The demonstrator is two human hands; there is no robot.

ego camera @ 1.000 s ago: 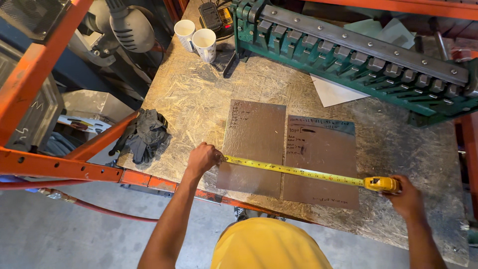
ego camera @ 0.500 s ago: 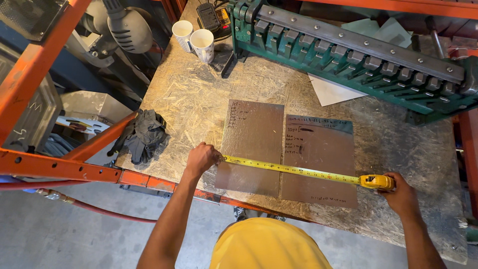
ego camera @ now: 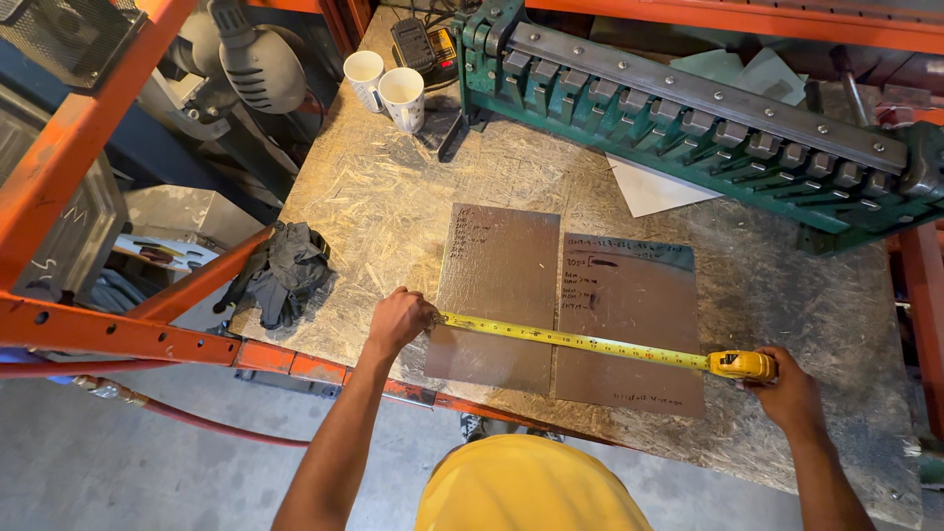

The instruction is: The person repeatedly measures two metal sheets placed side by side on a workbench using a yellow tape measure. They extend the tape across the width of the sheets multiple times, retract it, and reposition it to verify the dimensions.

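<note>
Left hand (ego camera: 398, 320): fingers curled together, pinching tape end at left edge of metal sheets.
Right hand (ego camera: 787, 391): fingers closed around yellow tape measure case (ego camera: 742, 365), just past right sheet edge.
Tape blade (ego camera: 575, 340): stretched flat across both sheets.
Metal sheets (ego camera: 629, 315): two, side by side, touching, on chipboard bench (ego camera: 383, 206).
Nearby: black gloves (ego camera: 285, 270) at bench's left edge; two white cups (ego camera: 388, 87) at back; green bending brake (ego camera: 688, 118) behind sheets.
</note>
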